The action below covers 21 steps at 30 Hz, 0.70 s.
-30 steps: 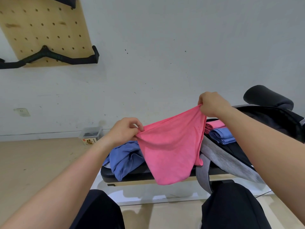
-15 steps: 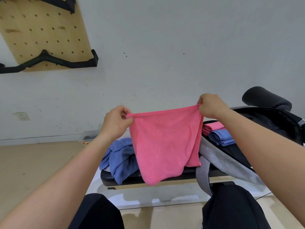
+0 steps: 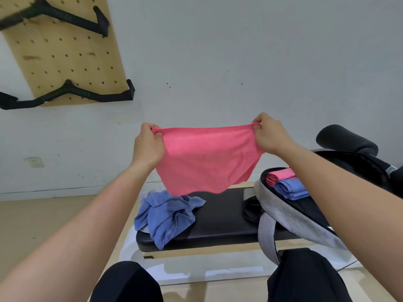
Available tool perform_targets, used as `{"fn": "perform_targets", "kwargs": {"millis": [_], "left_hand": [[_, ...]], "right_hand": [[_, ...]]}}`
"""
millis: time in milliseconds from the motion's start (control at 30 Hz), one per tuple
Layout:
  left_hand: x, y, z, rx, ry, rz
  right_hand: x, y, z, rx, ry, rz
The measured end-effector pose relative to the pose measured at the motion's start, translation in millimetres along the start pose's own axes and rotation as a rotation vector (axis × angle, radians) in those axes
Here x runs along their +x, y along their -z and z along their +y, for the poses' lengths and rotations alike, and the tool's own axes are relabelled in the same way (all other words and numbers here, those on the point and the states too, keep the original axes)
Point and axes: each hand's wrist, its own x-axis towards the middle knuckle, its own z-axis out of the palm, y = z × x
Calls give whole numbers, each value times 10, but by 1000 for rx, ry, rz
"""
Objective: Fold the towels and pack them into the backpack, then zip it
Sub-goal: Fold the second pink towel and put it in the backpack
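Between the two hands I see the pink towel (image 3: 207, 158) stretched by its top edge, held up in the air in front of the wall. The left hand (image 3: 148, 147) pinches the left corner with curled fingers and thumb; the right hand (image 3: 271, 136) grips the right corner the same way. The top edge runs nearly straight from hand to hand, and the rest hangs below in a rounded sag, its lower edge clear of the bench (image 3: 220, 216) underneath.

Below the left hand, a loose blue towel (image 3: 168, 214) lies crumpled on the bench's left end, part of it draped over the front edge. Below the right hand, the grey backpack (image 3: 290, 214) lies open on the bench's right end, with a folded pink towel (image 3: 281, 174) and a folded blue towel (image 3: 291, 188) touching side by side inside.

Between the crumpled towel and the backpack I see a bare stretch of black pad, directly under the hanging towel. A grey strap (image 3: 267, 236) hangs off the bench's front edge.
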Motion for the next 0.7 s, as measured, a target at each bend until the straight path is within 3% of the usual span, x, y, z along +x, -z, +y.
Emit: {"fn": "perform_targets", "kwargs": {"millis": [133, 300, 567, 700], "left_hand": [[-58, 14, -69, 135, -142, 49], [-95, -14, -93, 139, -135, 124], [-74, -8, -174, 61, -60, 36], [-105, 16, -176, 51, -72, 32]], "right_hand": [[-82, -49, 11, 6, 20, 28], [-168, -180, 48, -75, 14, 153], [-171, -292, 103, 12, -2, -22], [-183, -269, 106, 31, -27, -23]]}}
